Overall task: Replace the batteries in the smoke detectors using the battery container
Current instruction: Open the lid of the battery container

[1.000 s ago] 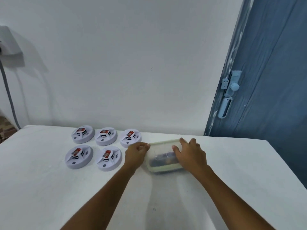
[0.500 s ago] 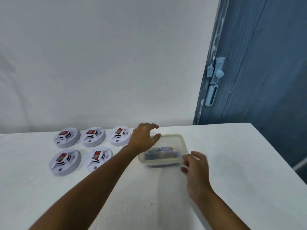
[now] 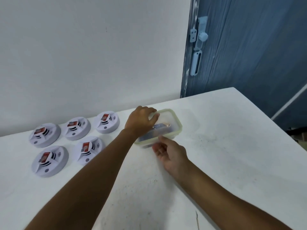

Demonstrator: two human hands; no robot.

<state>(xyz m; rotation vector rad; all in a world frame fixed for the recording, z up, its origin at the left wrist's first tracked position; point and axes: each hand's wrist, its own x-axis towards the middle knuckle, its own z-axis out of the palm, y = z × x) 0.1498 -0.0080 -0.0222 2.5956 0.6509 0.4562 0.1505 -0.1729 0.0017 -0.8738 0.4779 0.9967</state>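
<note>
A: What carries everything here?
B: A white counter point(image 3: 224, 146), set against a white wall point(image 3: 91, 55), with a blue door point(image 3: 249, 63) off to the right of both hands.

A: And the battery container?
B: The battery container point(image 3: 172, 123) sits on the counter toward the back, a clear box with a pale green rim on its lid. Dark batteries point(image 3: 159, 127) show dimly through the plastic.

A: How do the hands stand on it?
B: The left hand point(image 3: 141, 121) lies over the container's left end, its fingers point(image 3: 152, 113) curled down around the far left corner of the lid, clamped on it. The right hand point(image 3: 171, 153) is at the near edge, palm turned up. Its fingers point(image 3: 157, 147) are loosely bent and slightly apart, the tips against the near wall just under the rim. I cannot tell whether they grip anything.

A: The smoke detectors?
B: Five smoke detectors point(image 3: 83, 147) lie to the left of the left hand's fingers, three in the back row, two in front. Each is a white disc with a red battery seated in its top. None touches a hand.
</note>
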